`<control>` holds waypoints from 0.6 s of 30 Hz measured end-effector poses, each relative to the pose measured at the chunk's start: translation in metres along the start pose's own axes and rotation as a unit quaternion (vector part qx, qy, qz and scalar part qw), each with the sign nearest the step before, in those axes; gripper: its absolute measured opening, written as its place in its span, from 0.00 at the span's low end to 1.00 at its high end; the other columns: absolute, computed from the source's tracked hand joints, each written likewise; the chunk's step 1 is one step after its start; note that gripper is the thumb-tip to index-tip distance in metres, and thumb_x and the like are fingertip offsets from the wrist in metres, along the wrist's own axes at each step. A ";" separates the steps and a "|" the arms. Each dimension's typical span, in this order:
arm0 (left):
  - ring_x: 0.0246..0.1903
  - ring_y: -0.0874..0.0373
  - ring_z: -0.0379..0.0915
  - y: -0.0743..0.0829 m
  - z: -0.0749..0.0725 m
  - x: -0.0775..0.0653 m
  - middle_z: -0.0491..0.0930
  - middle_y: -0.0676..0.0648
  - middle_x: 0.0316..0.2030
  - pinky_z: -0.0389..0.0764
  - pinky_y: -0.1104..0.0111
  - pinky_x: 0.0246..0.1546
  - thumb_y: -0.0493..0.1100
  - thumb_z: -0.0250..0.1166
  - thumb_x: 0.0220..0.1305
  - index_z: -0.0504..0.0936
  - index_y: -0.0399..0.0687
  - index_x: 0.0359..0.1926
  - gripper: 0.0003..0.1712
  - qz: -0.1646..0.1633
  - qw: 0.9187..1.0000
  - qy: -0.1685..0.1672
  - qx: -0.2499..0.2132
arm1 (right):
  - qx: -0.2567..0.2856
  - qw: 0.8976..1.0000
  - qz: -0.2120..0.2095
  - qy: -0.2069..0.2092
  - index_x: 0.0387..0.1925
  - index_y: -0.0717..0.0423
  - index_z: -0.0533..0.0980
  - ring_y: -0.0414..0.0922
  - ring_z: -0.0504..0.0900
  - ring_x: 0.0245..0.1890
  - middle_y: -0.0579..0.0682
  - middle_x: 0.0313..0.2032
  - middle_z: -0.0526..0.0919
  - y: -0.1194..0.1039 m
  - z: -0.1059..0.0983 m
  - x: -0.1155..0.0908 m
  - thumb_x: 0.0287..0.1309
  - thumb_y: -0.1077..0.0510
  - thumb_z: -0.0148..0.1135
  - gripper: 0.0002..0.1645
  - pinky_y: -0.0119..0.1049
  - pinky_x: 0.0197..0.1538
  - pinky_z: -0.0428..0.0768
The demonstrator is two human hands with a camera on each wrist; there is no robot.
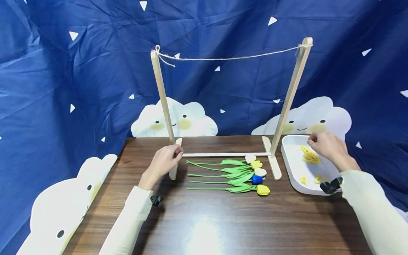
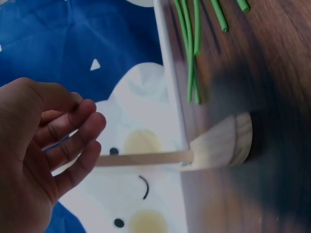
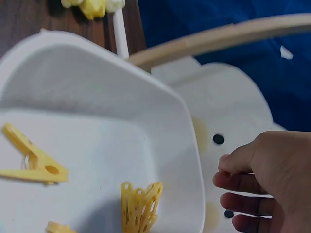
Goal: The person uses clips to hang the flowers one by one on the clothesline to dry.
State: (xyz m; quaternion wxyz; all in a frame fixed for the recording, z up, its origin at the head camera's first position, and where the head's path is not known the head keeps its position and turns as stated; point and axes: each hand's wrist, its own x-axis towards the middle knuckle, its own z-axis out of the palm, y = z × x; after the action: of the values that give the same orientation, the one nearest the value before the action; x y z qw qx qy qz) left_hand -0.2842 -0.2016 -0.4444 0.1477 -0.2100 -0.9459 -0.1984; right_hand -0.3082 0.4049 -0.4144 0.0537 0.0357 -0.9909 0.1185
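Observation:
My left hand (image 1: 164,159) hovers beside the foot of a wooden stand's left post (image 1: 163,95). Its fingers are loosely curled and nothing shows between them in the left wrist view. On the far right, my right hand (image 1: 329,147) is above a white tray (image 1: 298,186), its fingers also bent loosely around nothing. Yellow clothespins (image 1: 310,156) lie in that tray, several bunched together and a few apart. Between the hands, several artificial tulips lie in a row on the table, stems to the left: white (image 1: 260,172), yellow (image 1: 263,190) and blue (image 1: 256,179) heads.
A string (image 1: 223,58) hangs slightly slack between the tops of the left post and the right post (image 1: 290,92). Low down, a white crossbar (image 1: 216,154) joins them, just behind the tulips. Behind the brown table (image 1: 242,219) hangs a blue cloth (image 1: 204,32) with clouds.

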 end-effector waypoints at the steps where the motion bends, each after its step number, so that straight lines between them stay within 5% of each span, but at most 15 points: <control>1: 0.30 0.60 0.78 0.000 0.003 0.002 0.85 0.54 0.32 0.82 0.59 0.34 0.41 0.64 0.74 0.87 0.51 0.42 0.05 0.002 1.000 -0.004 -0.002 | 0.002 1.000 0.005 -0.004 0.45 0.62 0.83 0.64 0.82 0.37 0.67 0.42 0.86 0.003 0.001 0.002 0.70 0.54 0.56 0.16 0.61 0.34 0.76; 10: 0.34 0.57 0.79 -0.005 0.037 0.011 0.84 0.52 0.39 0.83 0.56 0.36 0.36 0.67 0.69 0.87 0.49 0.43 0.06 0.023 0.997 -0.059 0.037 | 0.025 0.998 0.034 -0.053 0.46 0.62 0.81 0.66 0.80 0.44 0.68 0.46 0.84 0.024 0.016 0.016 0.71 0.55 0.59 0.14 0.61 0.42 0.75; 18: 0.47 0.49 0.79 -0.008 0.065 0.007 0.85 0.48 0.47 0.84 0.55 0.47 0.31 0.67 0.67 0.89 0.47 0.49 0.13 0.087 0.990 -0.089 0.074 | 0.026 0.993 0.041 -0.104 0.53 0.69 0.79 0.64 0.79 0.44 0.71 0.50 0.83 0.030 0.033 0.020 0.72 0.55 0.59 0.20 0.63 0.48 0.76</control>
State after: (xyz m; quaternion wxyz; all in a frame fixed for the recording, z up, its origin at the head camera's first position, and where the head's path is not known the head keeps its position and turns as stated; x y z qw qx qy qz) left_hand -0.3067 -0.1772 -0.5009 0.0949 -0.2966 -0.9455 -0.0950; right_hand -0.3335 0.4247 -0.4510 -0.0554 0.0082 -0.9883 0.1417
